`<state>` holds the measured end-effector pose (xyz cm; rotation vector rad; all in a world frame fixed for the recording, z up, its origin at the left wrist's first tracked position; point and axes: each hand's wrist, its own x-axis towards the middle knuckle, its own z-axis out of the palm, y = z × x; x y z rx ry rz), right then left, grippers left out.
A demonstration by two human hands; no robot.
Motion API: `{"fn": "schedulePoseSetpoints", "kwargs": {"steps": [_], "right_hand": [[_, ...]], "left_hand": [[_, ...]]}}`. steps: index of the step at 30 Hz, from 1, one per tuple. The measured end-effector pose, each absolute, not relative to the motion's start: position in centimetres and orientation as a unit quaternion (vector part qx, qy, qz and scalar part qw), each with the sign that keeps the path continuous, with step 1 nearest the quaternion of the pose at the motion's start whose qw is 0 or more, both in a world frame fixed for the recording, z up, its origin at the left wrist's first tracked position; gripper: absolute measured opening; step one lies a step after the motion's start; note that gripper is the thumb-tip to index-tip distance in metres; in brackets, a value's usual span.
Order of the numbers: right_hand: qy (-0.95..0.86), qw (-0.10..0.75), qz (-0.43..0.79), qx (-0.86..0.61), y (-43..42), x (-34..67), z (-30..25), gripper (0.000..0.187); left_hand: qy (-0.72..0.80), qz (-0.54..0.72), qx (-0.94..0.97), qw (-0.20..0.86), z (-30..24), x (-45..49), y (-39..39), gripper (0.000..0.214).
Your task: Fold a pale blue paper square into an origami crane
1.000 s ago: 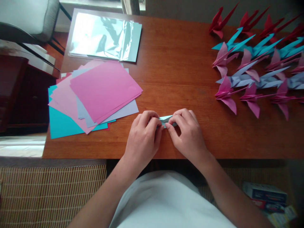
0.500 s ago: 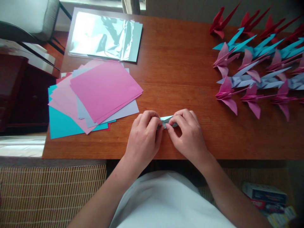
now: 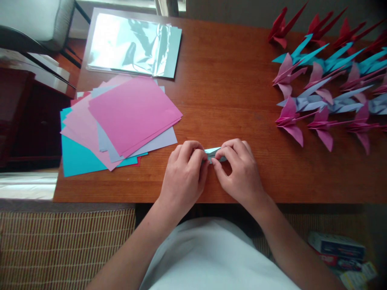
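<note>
A small piece of folded pale blue-green origami paper [image 3: 213,153] is held between my two hands near the front edge of the wooden table [image 3: 223,96]. My left hand [image 3: 185,169] pinches its left end, fingers curled over it. At the other end my right hand [image 3: 240,169] grips it between thumb and forefinger. Most of the paper is covered by the fingers, so its full shape is hidden; a light upper flap and a darker fold show in the gap between the hands.
Loose pink, lilac, turquoise and red paper sheets [image 3: 136,114] lie fanned at the left. Behind them is a clear plastic packet [image 3: 130,44] of pale green paper. Rows of folded paper cranes [image 3: 322,125] stand at the right. A chair [image 3: 39,24] is at the far left.
Both hands keep their hold on the folded paper with almost no movement. The view has shifted very slightly.
</note>
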<state>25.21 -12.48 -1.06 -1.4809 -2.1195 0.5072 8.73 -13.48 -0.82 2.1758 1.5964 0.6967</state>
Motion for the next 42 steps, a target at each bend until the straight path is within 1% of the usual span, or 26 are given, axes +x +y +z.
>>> {"fn": "schedulePoseSetpoints", "kwargs": {"steps": [4, 6, 10, 14, 17, 20, 22, 25, 32, 38, 42], "right_hand": [[-0.784, 0.258, 0.177, -0.536, -12.5, 25.3, -1.2, 0.007], [-0.786, 0.261, 0.175, -0.533, -12.5, 25.4, -1.3, 0.013], [-0.786, 0.266, 0.179, -0.528, -12.5, 25.7, -1.4, 0.031], [-0.785, 0.272, 0.191, -0.523, -12.5, 26.0, -1.4, 0.037], [-0.776, 0.285, 0.206, -0.525, -12.5, 26.0, -1.3, 0.031], [-0.772, 0.281, 0.199, -0.535, -12.6, 25.7, -1.2, 0.015], [-0.773, 0.274, 0.189, -0.54, -12.6, 25.6, -1.2, 0.008], [-0.775, 0.272, 0.186, -0.539, -12.5, 25.6, -1.3, 0.007], [-0.776, 0.279, 0.189, -0.533, -12.4, 25.7, -1.5, 0.008], [-0.775, 0.283, 0.188, -0.533, -12.4, 25.7, -1.4, 0.008], [-0.775, 0.287, 0.191, -0.53, -12.4, 25.8, -1.5, 0.007]], "left_hand": [[0.566, 0.242, 0.769, 0.172, -0.8, 8.8, -13.5, 0.008], [0.567, 0.238, 0.769, 0.173, -0.8, 8.8, -13.5, 0.008], [0.568, 0.237, 0.768, 0.175, -0.7, 8.8, -13.4, 0.008], [0.566, 0.239, 0.769, 0.176, -0.7, 8.8, -13.5, 0.008], [0.565, 0.24, 0.769, 0.178, -0.8, 8.8, -13.5, 0.007], [0.565, 0.241, 0.769, 0.174, -0.8, 8.8, -13.5, 0.007], [0.567, 0.24, 0.77, 0.171, -0.8, 8.9, -13.5, 0.007], [0.567, 0.235, 0.771, 0.169, -0.7, 8.9, -13.5, 0.012], [0.567, 0.241, 0.768, 0.176, -0.8, 8.5, -13.8, 0.03], [0.545, 0.262, 0.77, 0.203, -0.7, 7.8, -13.7, 0.034], [0.54, 0.259, 0.781, 0.175, -0.5, 7.8, -14.3, 0.032]]}}
